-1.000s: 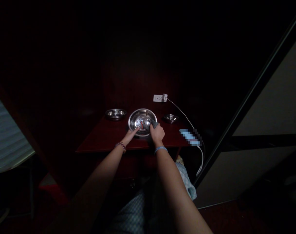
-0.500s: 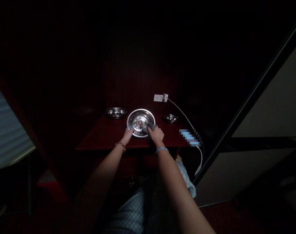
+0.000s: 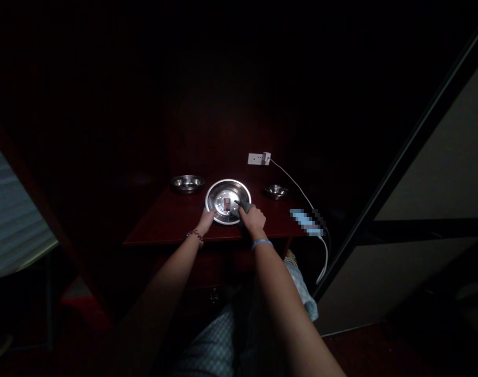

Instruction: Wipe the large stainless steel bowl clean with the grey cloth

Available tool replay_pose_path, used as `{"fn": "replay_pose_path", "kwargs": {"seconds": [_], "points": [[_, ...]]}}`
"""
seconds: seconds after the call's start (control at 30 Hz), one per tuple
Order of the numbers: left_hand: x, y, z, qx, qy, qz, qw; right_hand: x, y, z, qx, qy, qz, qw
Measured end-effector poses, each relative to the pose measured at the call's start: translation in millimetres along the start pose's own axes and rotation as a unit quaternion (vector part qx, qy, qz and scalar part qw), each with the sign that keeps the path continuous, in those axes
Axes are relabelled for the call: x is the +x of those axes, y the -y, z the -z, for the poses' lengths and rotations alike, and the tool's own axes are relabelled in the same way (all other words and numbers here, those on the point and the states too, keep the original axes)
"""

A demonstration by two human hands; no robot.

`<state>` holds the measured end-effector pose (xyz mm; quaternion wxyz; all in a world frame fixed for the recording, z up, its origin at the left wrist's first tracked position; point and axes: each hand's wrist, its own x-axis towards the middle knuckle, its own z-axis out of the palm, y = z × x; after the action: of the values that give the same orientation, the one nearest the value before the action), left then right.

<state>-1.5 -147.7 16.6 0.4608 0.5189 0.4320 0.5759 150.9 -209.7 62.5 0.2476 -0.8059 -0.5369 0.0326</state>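
A round stainless steel basin (image 3: pixel 219 192) with a small dark and red label (image 3: pixel 227 204) on its inner bottom is tilted toward me over the table. My left hand (image 3: pixel 206 220) grips the lower left of its rim, thumb on the inside. In my right hand (image 3: pixel 253 218) is a dark grey cloth (image 3: pixel 245 206), bunched and pressed against the right side of the basin. Part of the cloth spreads over the inner wall. My right fingertips are hidden by the cloth and the hand itself.
On the dark red table (image 3: pixel 156 222) stand a metal bowl (image 3: pixel 187 184) at the back left and a smaller one (image 3: pixel 276 191) at the right. Behind is a wall socket (image 3: pixel 258 158) with a charger and white cable (image 3: pixel 297 186). A blurred-out light-blue object (image 3: pixel 306 222) lies at the right edge.
The cloth under my right hand has shifted and looks more bunched at the basin's right side. My left hand keeps its hold on the rim. The view has moved slightly.
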Motion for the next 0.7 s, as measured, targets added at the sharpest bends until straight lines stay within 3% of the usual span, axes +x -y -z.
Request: {"fn": "replay_pose_path", "kwargs": {"seconds": [0.5, 0.7], "points": [[1.7, 4.6, 0.3, -0.084, -0.059, -0.006, 0.995, -2.2, 6.5, -4.7, 0.041, 0.015, -0.013, 0.999], [3.2, 5.7, 0.6, -0.101, -0.055, -0.012, 0.993, -2.3, 10.5, -7.0, 0.079, 0.016, -0.021, 0.997]]}}
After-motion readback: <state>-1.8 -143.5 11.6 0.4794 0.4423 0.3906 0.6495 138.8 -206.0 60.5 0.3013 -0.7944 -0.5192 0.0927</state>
